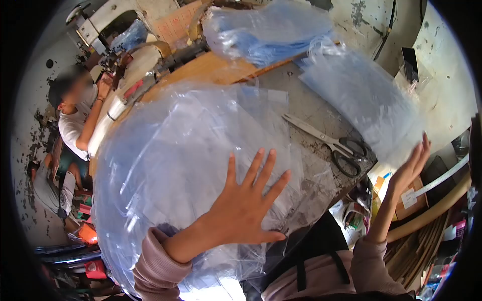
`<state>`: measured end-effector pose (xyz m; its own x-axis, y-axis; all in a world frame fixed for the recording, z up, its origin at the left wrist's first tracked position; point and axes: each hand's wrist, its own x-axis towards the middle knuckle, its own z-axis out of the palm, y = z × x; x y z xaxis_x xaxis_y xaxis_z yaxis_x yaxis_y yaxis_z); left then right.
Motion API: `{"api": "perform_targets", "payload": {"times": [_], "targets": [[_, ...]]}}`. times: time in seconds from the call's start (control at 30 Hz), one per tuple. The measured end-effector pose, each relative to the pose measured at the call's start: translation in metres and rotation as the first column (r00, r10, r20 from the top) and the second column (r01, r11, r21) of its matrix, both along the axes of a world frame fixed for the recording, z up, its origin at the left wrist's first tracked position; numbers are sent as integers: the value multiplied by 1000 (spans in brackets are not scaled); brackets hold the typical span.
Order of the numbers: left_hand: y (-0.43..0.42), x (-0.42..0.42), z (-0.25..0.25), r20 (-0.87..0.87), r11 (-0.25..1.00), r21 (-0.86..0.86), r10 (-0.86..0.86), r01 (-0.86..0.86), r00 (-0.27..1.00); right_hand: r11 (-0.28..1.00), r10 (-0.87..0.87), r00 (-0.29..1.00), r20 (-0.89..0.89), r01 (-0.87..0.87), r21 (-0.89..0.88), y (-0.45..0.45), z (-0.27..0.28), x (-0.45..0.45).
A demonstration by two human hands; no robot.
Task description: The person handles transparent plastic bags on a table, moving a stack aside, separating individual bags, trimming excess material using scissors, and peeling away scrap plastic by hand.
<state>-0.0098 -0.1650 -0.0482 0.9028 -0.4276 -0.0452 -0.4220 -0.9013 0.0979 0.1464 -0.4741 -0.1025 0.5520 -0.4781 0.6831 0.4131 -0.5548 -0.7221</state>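
Observation:
My left hand (246,205) lies with its fingers spread on a big heap of clear plastic sheets (165,150). My right hand (411,165) is raised at the lower right end of a second stack of clear plastic sheets (366,103). Its fingers are stretched out; whether they touch the stack's edge I cannot tell. Between the two piles, a pair of scissors (326,140) with black handles rests on the grey worktop (321,108), its blades pointing to the upper left.
A third pile of bluish plastic sheets (266,30) sits at the back on a wooden board (221,72). Another person (75,110) sits at the left by a sewing machine (100,30). Cardboard and a curved tan tube (432,208) are at the lower right.

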Motion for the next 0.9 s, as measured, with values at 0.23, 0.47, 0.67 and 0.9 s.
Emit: {"api": "perform_targets", "payload": {"times": [0.23, 0.47, 0.67, 0.9], "targets": [[1, 0, 4, -136, 996, -92, 4, -16, 991, 715, -286, 956, 67, 260, -649, 20, 9, -1], [22, 8, 5, -273, 930, -368, -111, 3, 956, 123, 880, 283, -380, -911, -393, 114, 22, -52], [36, 13, 13, -430, 869, -481, -115, -119, 896, 110, 874, 204, -441, -967, -229, 135, 11, -45], [42, 14, 13, -453, 809, -554, -94, -197, 886, 229, 904, 292, -312, -947, -224, 138, 13, -55]]}}
